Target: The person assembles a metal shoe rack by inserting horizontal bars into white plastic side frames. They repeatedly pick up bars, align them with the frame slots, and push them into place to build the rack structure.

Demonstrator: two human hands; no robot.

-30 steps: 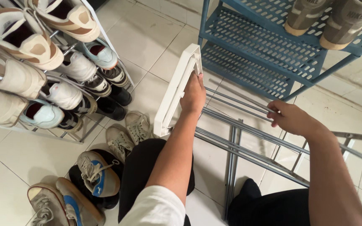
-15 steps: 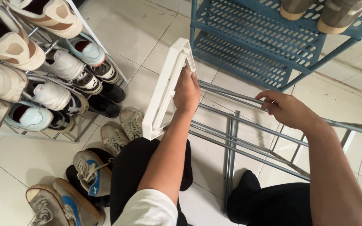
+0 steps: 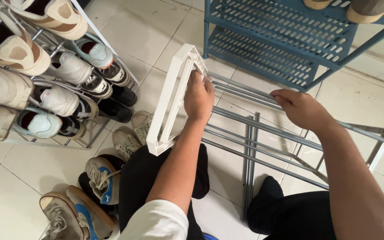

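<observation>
Left hand [image 3: 198, 98]: closed on white plastic rectangular side frame [image 3: 167, 104]. Right hand [image 3: 302, 110]: closed around silver metal rack rods [image 3: 263, 129]. Blue perforated shelf unit [image 3: 281, 42] just beyond.

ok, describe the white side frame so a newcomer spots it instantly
Start at the blue perforated shelf unit; the white plastic frame stands just below-left of it, gripped by the left hand. It is the only white piece, joined to thin metal rods under the right hand.

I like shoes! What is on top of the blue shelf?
On the blue shelf, only the pale soles of two shoes show at the picture's top edge. The rest of them is cut off. The lower tiers look bare.
</observation>
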